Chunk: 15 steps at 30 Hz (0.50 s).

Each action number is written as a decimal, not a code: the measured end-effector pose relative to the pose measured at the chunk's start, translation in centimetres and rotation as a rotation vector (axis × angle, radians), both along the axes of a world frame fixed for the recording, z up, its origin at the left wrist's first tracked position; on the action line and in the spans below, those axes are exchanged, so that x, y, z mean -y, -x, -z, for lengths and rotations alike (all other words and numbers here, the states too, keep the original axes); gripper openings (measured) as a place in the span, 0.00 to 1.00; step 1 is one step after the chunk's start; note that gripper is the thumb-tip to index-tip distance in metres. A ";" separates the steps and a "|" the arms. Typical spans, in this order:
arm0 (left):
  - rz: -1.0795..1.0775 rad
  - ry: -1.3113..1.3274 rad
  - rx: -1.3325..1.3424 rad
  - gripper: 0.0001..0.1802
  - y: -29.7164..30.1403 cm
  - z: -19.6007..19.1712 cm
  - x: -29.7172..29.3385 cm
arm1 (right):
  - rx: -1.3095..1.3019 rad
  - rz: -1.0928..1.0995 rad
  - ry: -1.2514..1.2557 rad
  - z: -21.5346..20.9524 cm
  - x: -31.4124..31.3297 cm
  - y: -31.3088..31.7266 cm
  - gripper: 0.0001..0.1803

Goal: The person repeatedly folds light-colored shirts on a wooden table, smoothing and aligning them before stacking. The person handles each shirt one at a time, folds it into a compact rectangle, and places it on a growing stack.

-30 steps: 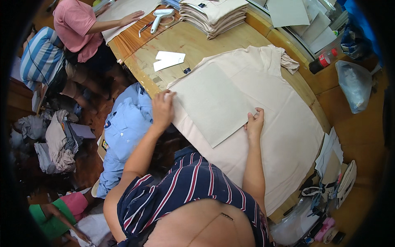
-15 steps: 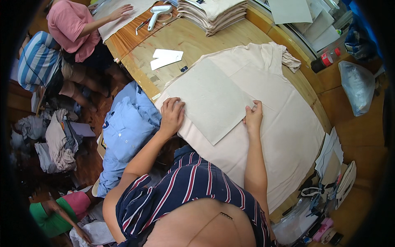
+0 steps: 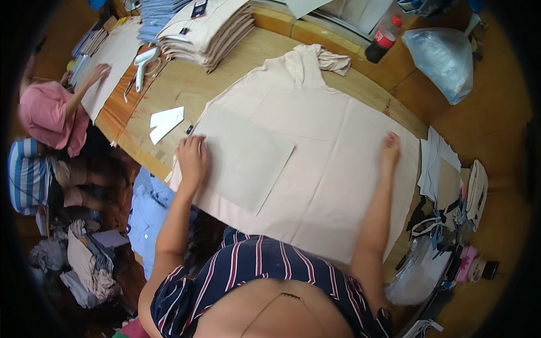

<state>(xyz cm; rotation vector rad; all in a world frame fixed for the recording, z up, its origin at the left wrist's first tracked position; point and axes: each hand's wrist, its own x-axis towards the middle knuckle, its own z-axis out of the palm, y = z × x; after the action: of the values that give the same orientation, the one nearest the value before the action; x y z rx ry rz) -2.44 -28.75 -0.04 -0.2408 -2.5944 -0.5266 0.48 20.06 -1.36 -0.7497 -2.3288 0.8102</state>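
— So, where are the hands on the cream shirt (image 3: pixel 332 152) now?

— The left hand (image 3: pixel 193 160) lies flat, fingers spread, on the near-left corner of the grey cardboard sheet (image 3: pixel 239 158), which sits on the shirt's left half. The right hand (image 3: pixel 390 147) is flat too, holding nothing, pressed on the shirt's right edge.

— That right hand was beside the cardboard a second ago, wasn't it?

— Yes, it touched the board's right corner; since then it has slid well away across the cloth, out to the far right edge. I'd judge it is smoothing the fabric flat while the left pins the board.

— And the shirt itself?

— Spread face down on the wooden table (image 3: pixel 186 90), collar away from the person. Beyond the collar stands a stack of folded shirts (image 3: pixel 211 31); left of the shirt lies a white paper piece (image 3: pixel 165 121).
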 end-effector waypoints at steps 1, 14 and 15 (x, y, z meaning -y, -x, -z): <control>0.073 -0.049 -0.008 0.07 3.3 -0.3 -1.3 | 0.038 0.140 -0.044 2.1 -6.6 -1.2 0.13; 0.229 -0.217 0.664 0.20 26.2 0.9 -15.1 | 0.109 0.177 0.269 4.0 -20.9 -3.8 0.23; 0.344 -0.447 0.793 0.18 25.7 -1.1 -14.2 | -0.075 0.184 0.474 3.4 -19.7 -4.7 0.24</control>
<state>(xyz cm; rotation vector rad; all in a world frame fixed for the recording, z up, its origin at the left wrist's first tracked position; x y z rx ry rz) -28.12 -14.57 1.07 -0.3853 -3.0680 -1.5701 5.19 39.80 -4.76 -1.0910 -1.9817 1.2991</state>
